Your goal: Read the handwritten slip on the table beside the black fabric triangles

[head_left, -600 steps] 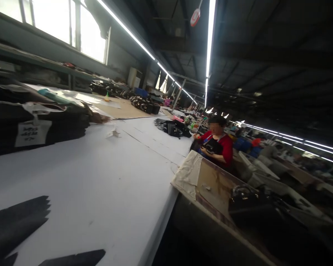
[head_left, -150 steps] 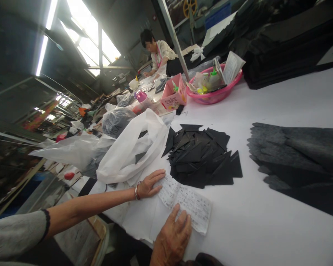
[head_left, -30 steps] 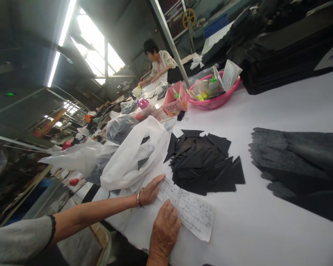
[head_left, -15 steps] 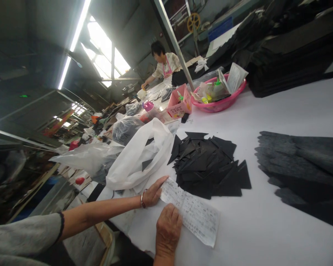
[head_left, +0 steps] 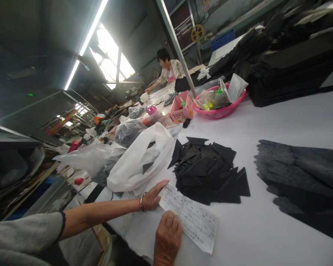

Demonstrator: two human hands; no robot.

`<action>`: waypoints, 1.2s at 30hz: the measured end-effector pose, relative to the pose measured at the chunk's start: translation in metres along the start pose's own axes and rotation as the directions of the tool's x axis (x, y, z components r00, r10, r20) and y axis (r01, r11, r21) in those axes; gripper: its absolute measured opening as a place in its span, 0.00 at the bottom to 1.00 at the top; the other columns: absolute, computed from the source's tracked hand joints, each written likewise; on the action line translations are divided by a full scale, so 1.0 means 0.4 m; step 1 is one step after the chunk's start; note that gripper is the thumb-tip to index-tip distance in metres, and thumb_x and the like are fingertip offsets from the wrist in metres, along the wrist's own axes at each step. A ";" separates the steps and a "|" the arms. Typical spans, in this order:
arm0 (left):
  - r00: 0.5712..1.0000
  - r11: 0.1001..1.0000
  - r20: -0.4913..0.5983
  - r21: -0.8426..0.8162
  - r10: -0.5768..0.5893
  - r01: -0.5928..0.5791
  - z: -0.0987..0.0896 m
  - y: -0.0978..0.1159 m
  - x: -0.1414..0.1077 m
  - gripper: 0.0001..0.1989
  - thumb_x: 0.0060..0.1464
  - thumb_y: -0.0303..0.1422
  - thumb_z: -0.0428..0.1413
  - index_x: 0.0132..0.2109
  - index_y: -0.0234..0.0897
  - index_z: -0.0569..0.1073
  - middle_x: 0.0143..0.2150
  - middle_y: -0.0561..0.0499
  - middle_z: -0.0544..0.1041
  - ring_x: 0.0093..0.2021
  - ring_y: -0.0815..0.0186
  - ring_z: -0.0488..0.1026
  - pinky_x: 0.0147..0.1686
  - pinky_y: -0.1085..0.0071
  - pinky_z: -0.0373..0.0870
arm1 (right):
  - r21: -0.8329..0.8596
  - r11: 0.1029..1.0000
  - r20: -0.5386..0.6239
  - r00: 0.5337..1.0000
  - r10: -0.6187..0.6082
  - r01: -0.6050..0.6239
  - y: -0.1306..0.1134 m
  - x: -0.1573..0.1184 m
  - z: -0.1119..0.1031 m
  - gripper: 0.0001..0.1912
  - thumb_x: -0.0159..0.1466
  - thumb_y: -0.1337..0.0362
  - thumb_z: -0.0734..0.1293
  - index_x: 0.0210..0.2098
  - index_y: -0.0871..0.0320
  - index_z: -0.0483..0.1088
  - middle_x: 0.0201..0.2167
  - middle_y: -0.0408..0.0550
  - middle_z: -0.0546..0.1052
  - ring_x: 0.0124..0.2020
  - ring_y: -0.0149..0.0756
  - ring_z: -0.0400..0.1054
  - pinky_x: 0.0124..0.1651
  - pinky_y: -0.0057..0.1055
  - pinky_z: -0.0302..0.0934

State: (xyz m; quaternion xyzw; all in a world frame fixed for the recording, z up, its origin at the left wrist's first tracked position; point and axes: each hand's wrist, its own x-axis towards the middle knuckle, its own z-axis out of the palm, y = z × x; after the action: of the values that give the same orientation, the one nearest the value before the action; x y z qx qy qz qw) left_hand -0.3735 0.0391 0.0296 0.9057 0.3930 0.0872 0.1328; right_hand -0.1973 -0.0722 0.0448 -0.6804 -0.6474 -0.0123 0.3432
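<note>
An open notebook (head_left: 198, 220) with handwritten pages lies on the white table, below a heap of black cut pieces (head_left: 208, 171). My left hand (head_left: 153, 195), with a bracelet at the wrist, grips the notebook's upper left corner. My right hand (head_left: 168, 232) rests at its lower edge with the fingers curled; whether they pinch the page is hidden. Just above my left hand is an open white plastic bag (head_left: 122, 173) with dark pieces inside.
Dark fabric layers (head_left: 308, 173) lie at the right. Behind the heap stand a pink basket (head_left: 224, 111) and a pink box (head_left: 180, 111) beside a metal post (head_left: 177, 44). A person (head_left: 169, 70) works farther back. Filled plastic bags (head_left: 129, 131) line the left.
The view has shifted slightly, so the scene sits a little lower in the picture. Both hands keep nearly the same places at the notebook.
</note>
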 end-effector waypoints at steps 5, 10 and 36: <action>0.998 0.999 0.060 -0.008 0.037 -0.037 0.000 -0.024 -0.005 0.43 0.58 0.54 0.37 0.72 0.35 0.34 0.73 0.40 0.44 0.71 0.53 0.42 0.66 0.55 0.56 | -0.036 0.999 -0.008 1.000 0.001 -0.002 -0.001 0.001 -0.004 0.16 0.63 0.80 0.59 0.39 0.66 0.78 0.38 0.60 0.77 0.39 0.48 0.73 0.41 0.41 0.69; 0.995 0.994 0.055 -0.081 0.082 -0.077 0.009 -0.036 -0.002 0.51 0.53 0.60 0.45 0.72 0.37 0.32 0.73 0.39 0.40 0.71 0.49 0.42 0.64 0.52 0.59 | -0.043 0.999 -0.036 0.999 0.020 -0.021 -0.001 -0.003 0.004 0.16 0.64 0.78 0.59 0.39 0.62 0.78 0.38 0.58 0.77 0.39 0.46 0.74 0.40 0.39 0.69; 1.000 0.960 0.002 -0.281 -0.011 0.012 -0.035 0.022 0.024 0.53 0.53 0.63 0.52 0.73 0.41 0.39 0.72 0.41 0.49 0.68 0.41 0.53 0.65 0.42 0.58 | -0.102 0.989 0.082 0.989 0.119 -0.111 -0.005 0.051 -0.014 0.11 0.66 0.74 0.62 0.33 0.60 0.75 0.26 0.48 0.69 0.29 0.39 0.65 0.31 0.34 0.56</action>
State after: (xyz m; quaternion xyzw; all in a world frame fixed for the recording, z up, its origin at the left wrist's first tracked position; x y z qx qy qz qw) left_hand -0.3646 0.0427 0.0461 0.8754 0.3819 0.1412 0.2606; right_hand -0.1933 -0.0573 0.0594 -0.7323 -0.6203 0.0062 0.2810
